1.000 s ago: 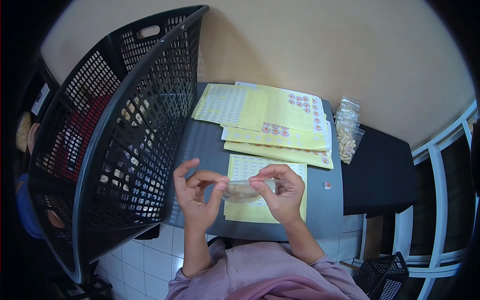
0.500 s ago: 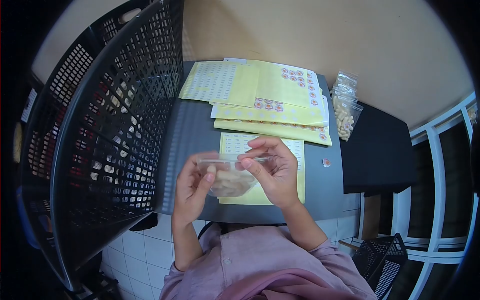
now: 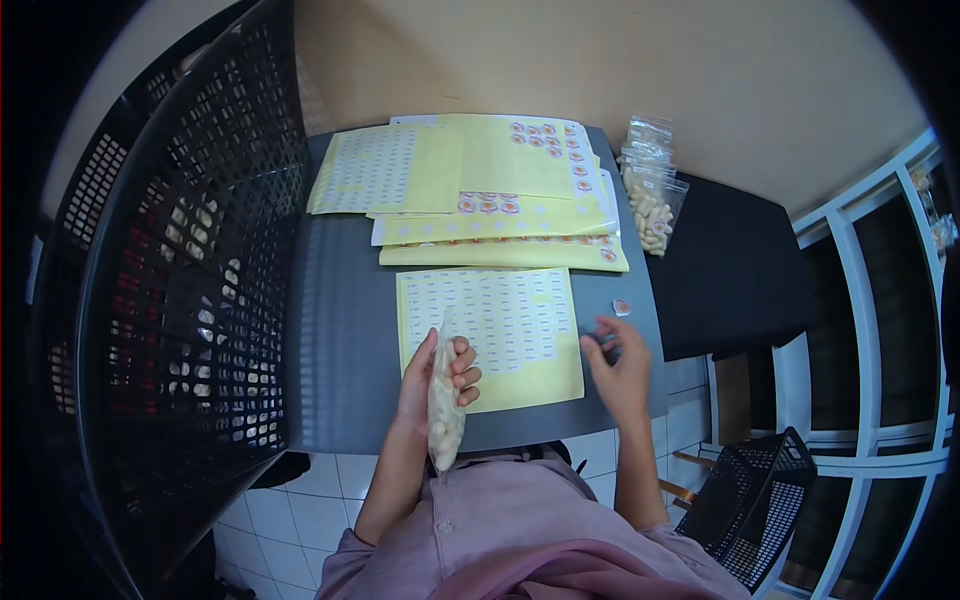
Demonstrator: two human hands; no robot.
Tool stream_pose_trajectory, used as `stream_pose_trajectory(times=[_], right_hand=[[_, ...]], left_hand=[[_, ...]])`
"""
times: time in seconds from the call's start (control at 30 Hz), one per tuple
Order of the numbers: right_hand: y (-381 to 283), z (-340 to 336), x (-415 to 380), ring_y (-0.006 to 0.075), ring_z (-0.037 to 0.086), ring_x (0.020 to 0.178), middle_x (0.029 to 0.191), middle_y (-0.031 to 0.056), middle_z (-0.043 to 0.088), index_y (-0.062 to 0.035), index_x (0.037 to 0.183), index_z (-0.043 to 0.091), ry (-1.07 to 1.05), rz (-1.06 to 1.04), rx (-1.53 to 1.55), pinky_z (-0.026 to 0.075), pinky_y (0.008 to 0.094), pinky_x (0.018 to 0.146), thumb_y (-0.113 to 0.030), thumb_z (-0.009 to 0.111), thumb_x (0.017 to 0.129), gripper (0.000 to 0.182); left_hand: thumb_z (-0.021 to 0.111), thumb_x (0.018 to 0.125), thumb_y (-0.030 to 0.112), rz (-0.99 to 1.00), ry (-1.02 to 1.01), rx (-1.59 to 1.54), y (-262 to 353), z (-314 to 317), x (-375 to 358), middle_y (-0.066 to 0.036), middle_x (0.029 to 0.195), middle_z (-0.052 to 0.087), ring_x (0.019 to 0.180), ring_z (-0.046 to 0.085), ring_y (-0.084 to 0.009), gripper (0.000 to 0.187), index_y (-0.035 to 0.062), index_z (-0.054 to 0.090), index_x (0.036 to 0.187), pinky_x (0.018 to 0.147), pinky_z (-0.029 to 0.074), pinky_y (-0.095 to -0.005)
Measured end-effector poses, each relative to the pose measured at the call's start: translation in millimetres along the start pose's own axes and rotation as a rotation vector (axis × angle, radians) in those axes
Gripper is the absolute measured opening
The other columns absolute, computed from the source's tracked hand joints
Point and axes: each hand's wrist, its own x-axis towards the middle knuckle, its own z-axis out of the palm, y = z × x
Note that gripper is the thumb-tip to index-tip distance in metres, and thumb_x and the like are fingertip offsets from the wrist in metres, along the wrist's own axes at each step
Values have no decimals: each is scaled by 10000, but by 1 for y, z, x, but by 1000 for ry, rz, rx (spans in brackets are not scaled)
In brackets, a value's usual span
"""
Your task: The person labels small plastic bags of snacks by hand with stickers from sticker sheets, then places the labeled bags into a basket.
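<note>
My left hand is wrapped round a clear plastic bag of pale, oblong pieces, held upright and edge-on above the front of the table. I cannot make out what kind of pieces they are. Beneath it lies a yellow label sheet with rows of small printed white labels. My right hand is empty, fingers apart and slightly curled, over the table's right side. Just beyond its fingertips is a single loose round sticker, orange and white.
Stacked yellow sticker sheets cover the back of the grey table. Several filled bags lie at the back right, by a black surface. A tall black basket stands at left; a smaller black basket sits low at right.
My right hand has let go of the bag and moved right, towards the loose sticker. My left hand keeps the bag, now turned edge-on. The whole view has shifted slightly.
</note>
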Motion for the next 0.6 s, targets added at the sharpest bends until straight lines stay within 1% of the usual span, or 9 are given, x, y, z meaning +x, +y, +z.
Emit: stream_pose_trajectory(times=[0.03,0.07,0.13,0.17,0.27,0.33,0.37,0.43,0.6], right_hand=[[1,4,-6,185,497,607,751,108,554,3,934,544,-63,31,22,414,283,564,-83,628,690,271],[-2,5,-10,185,497,607,751,108,554,3,934,544,-59,39,20,414,283,564,-83,628,690,271],[-9,7,-15,149,499,618,738,88,572,23,936,538,-100,84,41,411,262,577,-74,620,696,271],[-8,8,-16,149,499,618,738,88,572,23,936,538,-96,93,41,411,262,577,-74,620,696,271],[-4,12,-16,118,496,630,728,82,570,33,931,517,-110,77,133,403,241,569,-56,594,718,243],[-6,12,-16,141,524,624,723,101,567,35,912,516,-125,155,289,416,261,569,-45,570,721,215],[-6,13,-14,141,524,624,723,101,567,35,912,516,-121,158,286,416,261,569,-45,570,721,215],[-5,16,-8,96,534,655,767,87,581,43,923,516,-166,233,471,422,228,580,-17,561,732,205],[-5,33,2,103,562,744,852,99,588,53,949,519,-127,237,680,450,212,650,56,563,714,240]], left_hand=[[319,882,433,-35,6,-12,-2,-1,3,9,616,377,518,394,-85,380,79,431,801,427,353,-229],[319,882,433,-44,7,-10,-3,-1,4,9,616,377,518,394,-85,380,79,431,801,427,353,-229],[320,873,462,-76,8,-40,-2,-2,5,9,610,372,514,387,-81,404,81,429,791,421,337,-223],[320,873,462,-85,10,-37,-1,-3,5,9,610,372,514,387,-81,404,81,429,791,421,337,-223],[313,877,454,-112,-10,-35,0,-5,6,10,610,368,510,379,-80,399,83,428,789,417,330,-224],[305,880,450,-96,4,-33,-1,-3,5,11,614,367,509,374,-80,396,83,427,793,417,327,-222],[305,880,450,-101,2,-33,-2,-4,5,11,614,367,509,374,-80,396,83,427,793,417,327,-222],[298,883,446,-101,10,-46,-1,-4,5,12,620,369,511,371,-80,394,84,427,798,417,325,-221],[291,886,437,-93,1,-52,-2,-5,5,10,623,370,513,371,-82,389,82,427,801,418,327,-221]])
